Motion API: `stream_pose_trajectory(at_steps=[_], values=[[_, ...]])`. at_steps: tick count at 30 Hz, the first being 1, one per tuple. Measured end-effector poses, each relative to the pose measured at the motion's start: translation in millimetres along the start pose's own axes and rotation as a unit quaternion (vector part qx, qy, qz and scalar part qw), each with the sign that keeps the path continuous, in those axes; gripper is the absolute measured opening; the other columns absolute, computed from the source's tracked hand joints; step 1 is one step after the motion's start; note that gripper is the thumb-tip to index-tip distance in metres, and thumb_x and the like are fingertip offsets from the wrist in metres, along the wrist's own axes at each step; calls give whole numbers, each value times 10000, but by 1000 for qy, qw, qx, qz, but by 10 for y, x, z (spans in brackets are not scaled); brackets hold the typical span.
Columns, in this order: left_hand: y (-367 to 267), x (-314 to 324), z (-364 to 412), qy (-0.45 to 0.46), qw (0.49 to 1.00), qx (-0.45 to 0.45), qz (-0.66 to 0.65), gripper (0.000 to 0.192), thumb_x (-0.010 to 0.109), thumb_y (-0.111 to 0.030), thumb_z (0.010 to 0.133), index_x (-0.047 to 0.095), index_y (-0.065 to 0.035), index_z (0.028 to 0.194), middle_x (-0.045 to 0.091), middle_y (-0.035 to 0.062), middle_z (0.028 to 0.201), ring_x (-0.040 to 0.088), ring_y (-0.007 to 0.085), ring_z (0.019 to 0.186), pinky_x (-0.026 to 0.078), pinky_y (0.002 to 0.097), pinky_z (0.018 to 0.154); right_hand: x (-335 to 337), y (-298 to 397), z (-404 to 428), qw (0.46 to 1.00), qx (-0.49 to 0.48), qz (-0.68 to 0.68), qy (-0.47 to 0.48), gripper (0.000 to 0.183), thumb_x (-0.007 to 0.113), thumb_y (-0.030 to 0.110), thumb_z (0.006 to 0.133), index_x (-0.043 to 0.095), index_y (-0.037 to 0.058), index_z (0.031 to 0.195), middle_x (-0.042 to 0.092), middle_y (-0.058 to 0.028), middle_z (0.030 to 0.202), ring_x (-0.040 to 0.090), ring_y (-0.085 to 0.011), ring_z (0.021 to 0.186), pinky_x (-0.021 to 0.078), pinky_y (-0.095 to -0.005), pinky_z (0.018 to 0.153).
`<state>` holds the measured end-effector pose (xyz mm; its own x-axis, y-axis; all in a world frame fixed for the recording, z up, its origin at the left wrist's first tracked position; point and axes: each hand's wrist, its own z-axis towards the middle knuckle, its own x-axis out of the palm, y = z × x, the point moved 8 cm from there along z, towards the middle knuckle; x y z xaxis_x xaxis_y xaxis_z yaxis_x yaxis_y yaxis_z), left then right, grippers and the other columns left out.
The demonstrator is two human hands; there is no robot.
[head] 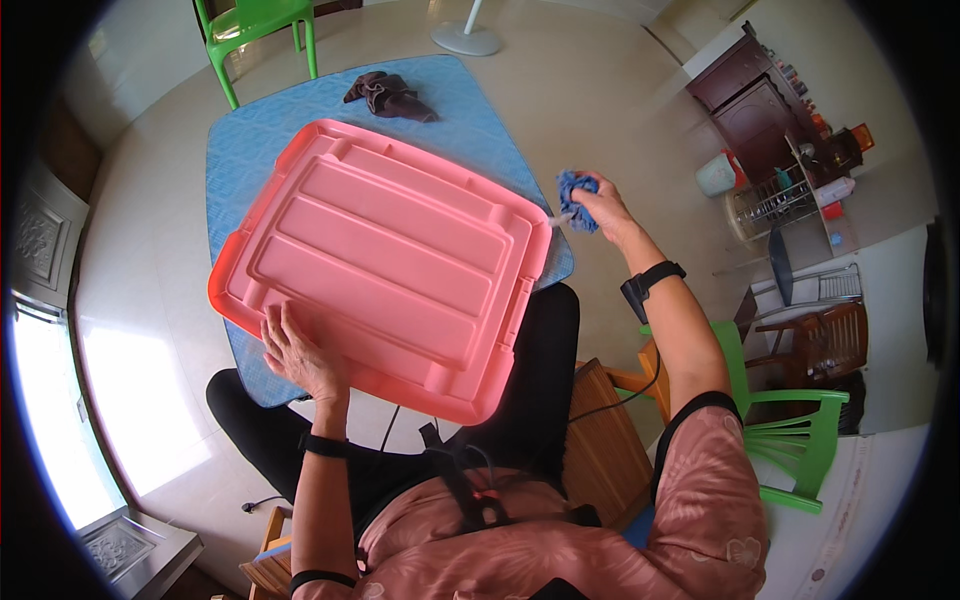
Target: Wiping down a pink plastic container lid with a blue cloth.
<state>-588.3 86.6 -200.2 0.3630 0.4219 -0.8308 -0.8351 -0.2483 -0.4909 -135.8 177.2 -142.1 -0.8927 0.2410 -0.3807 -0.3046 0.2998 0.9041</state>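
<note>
A pink plastic storage box lid [382,262] lies across a small table with a blue patterned cover [247,161]. Its near right corner juts past the table edge over my lap. My left hand [304,356] rests on the lid's near left edge, fingers spread over the rim. Off the lid's right corner, my right hand [600,204] grips a crumpled blue cloth [576,196] in the air. A whitish wisp hangs between the cloth and the lid corner; I cannot tell what it is.
A dark brown crumpled cloth [390,96] lies at the table's far end. Green plastic chairs stand beyond the table [259,26] and at my right [799,442]. A white stand base [466,37] is on the floor. A dish rack [772,199] and a dark red cabinet [757,105] stand farther right.
</note>
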Motion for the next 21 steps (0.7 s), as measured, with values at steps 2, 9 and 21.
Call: stream_pose_trajectory(at_steps=[2,9,21], values=[[-7,-19,4,-14,1000,7,9,435,515,-244,799,411,-113,1201,334,55,1312,228,253,1244,150,501,962,184,-53,-69,975,-42,-205,79,360,573,102,650,476,26,989,561,-68,824,569,-198,790,456,-283,676],[-37,-34,-10,-25,999,30,7,420,506,-254,810,419,-112,1195,347,55,1303,241,253,1238,164,498,957,544,-26,-297,890,-71,-450,2,458,633,121,622,408,7,1003,578,-178,821,575,-311,822,457,-373,697],[11,-3,-4,-18,1000,9,21,419,497,-287,816,425,-115,1192,347,58,1303,247,249,1236,163,493,960,459,-22,-210,859,-154,-482,-79,262,574,214,703,534,-10,833,594,-210,726,589,-351,735,477,-403,656]])
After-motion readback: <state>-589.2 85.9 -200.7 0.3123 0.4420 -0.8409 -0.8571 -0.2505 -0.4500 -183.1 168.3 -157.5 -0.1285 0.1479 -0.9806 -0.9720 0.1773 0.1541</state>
